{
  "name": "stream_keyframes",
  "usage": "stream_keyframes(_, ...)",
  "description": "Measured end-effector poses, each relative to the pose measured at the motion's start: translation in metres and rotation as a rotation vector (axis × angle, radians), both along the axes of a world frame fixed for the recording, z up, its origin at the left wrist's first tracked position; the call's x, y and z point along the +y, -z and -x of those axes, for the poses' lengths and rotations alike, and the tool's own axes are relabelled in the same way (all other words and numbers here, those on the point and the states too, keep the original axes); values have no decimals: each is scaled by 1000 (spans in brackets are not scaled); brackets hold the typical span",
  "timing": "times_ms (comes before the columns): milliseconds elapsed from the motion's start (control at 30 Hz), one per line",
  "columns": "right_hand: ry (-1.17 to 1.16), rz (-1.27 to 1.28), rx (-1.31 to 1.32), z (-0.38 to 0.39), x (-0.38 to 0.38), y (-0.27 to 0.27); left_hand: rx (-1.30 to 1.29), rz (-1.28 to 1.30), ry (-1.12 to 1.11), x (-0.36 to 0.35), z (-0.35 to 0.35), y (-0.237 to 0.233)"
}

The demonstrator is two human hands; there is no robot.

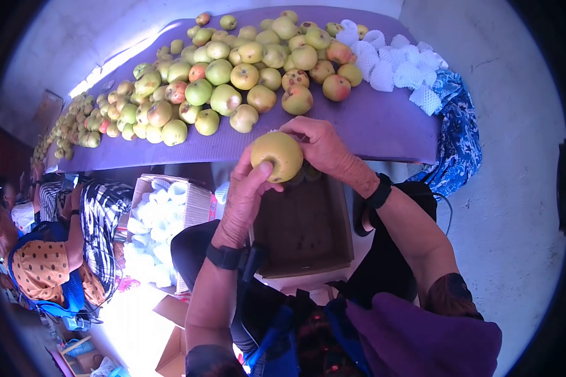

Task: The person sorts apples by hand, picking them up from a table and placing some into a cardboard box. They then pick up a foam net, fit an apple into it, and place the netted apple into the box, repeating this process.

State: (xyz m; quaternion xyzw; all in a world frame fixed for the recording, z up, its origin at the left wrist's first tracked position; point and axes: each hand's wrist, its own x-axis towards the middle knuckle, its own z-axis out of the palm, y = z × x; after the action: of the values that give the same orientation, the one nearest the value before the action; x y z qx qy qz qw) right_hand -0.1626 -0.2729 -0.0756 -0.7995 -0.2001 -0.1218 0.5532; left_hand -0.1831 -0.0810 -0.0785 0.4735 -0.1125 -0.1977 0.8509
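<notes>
Where the two hands meet, just off the near edge of the desk, both are closed on one yellow-green fruit (277,156). The left hand (245,191) comes up from below, its thumb pressed on the fruit's front and its fingers wrapped behind. The right hand (321,146) curls over the top and right side, fingers bent against the skin. Each wrist wears a dark band.

Directly beneath the held fruit an open brown cardboard box (305,232) rests at the person's lap; what lies in its far corner is too shadowed to tell.

Past the hands, the desk (371,125) is covered by a purple mat. A heap of fruit (233,75), green, yellow and some blushed red, spreads from the middle of the desk toward its far left end. At the right end lies a cluster of white foam nets (399,66), touching the heap's right edge. A blue patterned cloth (459,138) hangs at the desk's right corner.

Left of the person's knees, a second carton (198,201) holds more white nets. Beside it sits another person (44,264) in a dotted top.
</notes>
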Motion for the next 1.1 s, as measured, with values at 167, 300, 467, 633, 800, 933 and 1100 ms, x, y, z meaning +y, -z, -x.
stream_keyframes(167, -79, -189, 204, 5, 4, -1, -137, -239, -6, 10, 2, -6)
stream_keyframes(300, -146, -366, 336, 9, 6, -10, -186, -348, -48, 15, 2, -8)
stream_keyframes(467, -102, -227, 189, 3, 5, -4, -374, -398, -143, 19, 2, -4)
stream_keyframes(633, -73, -205, 223, 4, 8, -8, -332, -345, -47, 24, 1, 2)
stream_keyframes(800, -109, -108, 51, 5, 12, -7, -134, -324, 148, 19, 9, -8)
stream_keyframes(933, -90, -52, -53, 1, 5, -7, -199, -394, 8, 22, 6, -5)
stream_keyframes(1100, -7, 211, -228, 9, 1, -17, -117, -403, -124, 24, 2, -7)
